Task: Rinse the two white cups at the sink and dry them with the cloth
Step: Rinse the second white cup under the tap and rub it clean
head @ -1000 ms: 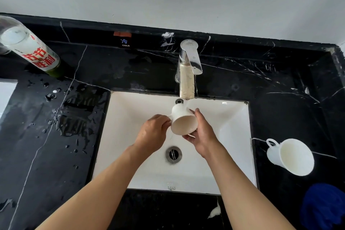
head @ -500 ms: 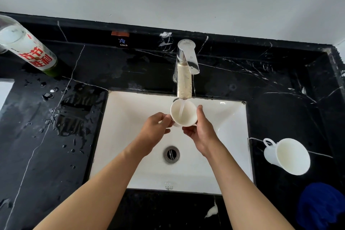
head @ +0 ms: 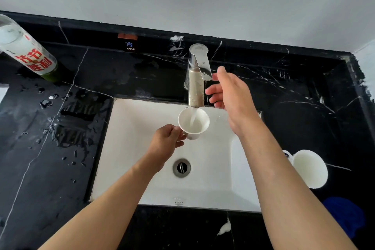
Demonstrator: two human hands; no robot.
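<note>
My left hand grips a white cup by its handle, upright under the tap's spout. Water streams from the chrome tap into that cup over the white sink. My right hand is raised beside the tap, fingers spread and relaxed, close to the lever's tip and holding nothing. A second white cup stands on the black counter right of the sink, partly behind my right forearm. A blue cloth lies in front of that cup near the counter's front right.
A glass bottle with red lettering stands at the back left. Water puddles and drops cover the black marble counter left of the sink. The drain sits in the basin's middle. A grey wall rises behind.
My right hand has let go of the cup and risen to the tap lever. The cup has turned from lying sideways to upright under the stream, held now by my left hand alone.
</note>
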